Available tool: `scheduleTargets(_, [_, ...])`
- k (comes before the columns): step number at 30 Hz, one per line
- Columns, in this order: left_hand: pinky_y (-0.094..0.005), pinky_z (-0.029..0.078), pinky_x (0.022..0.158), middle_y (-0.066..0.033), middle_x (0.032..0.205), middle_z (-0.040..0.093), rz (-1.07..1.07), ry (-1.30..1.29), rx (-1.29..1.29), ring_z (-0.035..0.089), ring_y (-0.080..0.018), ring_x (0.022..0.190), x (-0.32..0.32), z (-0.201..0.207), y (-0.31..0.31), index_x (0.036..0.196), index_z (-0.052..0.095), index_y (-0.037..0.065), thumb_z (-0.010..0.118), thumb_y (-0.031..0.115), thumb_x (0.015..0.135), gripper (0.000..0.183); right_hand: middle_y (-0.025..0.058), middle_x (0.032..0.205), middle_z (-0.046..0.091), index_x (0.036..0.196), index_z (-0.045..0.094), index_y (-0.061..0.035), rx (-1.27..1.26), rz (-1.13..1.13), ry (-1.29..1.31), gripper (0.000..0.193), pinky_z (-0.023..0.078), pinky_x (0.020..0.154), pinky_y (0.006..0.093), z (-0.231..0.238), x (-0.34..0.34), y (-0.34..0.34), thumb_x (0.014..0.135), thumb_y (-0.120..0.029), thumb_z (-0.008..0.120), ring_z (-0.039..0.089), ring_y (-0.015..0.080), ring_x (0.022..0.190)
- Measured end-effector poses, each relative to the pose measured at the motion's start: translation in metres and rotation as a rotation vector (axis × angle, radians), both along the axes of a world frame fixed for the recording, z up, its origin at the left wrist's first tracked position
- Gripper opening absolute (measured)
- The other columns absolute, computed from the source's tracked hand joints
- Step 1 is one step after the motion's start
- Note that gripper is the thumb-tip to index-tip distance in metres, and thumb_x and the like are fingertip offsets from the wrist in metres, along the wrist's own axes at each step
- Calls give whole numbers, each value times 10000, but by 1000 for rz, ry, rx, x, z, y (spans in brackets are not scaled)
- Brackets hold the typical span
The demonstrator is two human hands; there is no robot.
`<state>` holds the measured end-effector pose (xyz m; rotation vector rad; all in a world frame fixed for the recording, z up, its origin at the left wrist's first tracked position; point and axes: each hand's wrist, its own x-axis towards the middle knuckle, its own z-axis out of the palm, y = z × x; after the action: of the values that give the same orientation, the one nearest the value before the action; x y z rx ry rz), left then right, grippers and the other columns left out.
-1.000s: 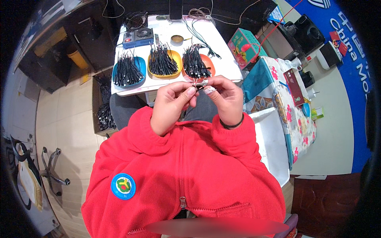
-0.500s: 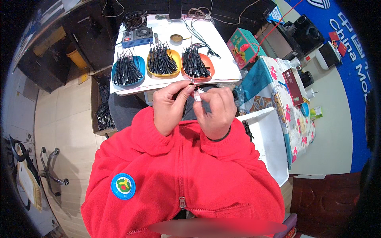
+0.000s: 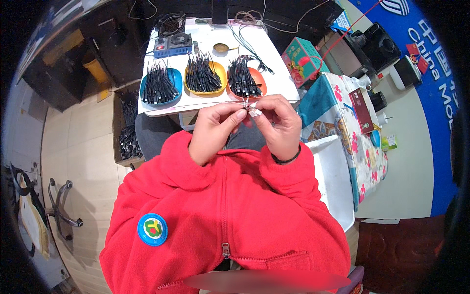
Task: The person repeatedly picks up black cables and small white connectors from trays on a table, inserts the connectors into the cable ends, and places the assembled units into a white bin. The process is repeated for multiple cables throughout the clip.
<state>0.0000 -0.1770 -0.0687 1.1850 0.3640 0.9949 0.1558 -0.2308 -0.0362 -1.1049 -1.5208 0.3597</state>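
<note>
Head: two hands pinch one small part; three trays.

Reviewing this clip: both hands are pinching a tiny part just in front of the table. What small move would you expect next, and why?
Probably a short reach forward to set the small pale piece in the orange tray. The left hand and right hand hold it together at their fingertips, just short of the white table edge, and the orange tray of black parts is the nearest of the three. What the piece is cannot be told.
</note>
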Motion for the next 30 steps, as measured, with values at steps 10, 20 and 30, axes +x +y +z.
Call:
scheduleTargets(10, [-201, 399, 575, -76, 771, 644, -253, -127, -296, 518, -85, 630, -8, 4, 1, 970, 642, -32, 551, 100, 935, 164, 95, 866, 599, 962, 543, -9, -361, 685, 1044, 102, 499, 698, 292, -23, -4, 9, 875, -46, 582, 613, 200, 753])
scheduleTargets(20, [-182, 347, 526, -20, 679, 596, -353, 126, -251, 456, -49, 583, -20, 8, 5, 928, 673, -31, 598, 139, 918, 186, 58, 996, 526, 1082, 494, -29, -468, 571, 736, 284, 468, 692, 236, -15, 7, 1, 854, -129, 631, 552, 121, 829])
scheduleTargets(30, [-179, 398, 551, -9, 716, 604, -172, 134, -33, 507, -41, 637, -17, 8, -9, 949, 663, -29, 586, 106, 926, 157, 74, 1019, 525, 1030, 485, -47, -577, 808, 985, 201, 520, 738, 315, -26, 4, 2, 895, -155, 587, 605, 184, 818])
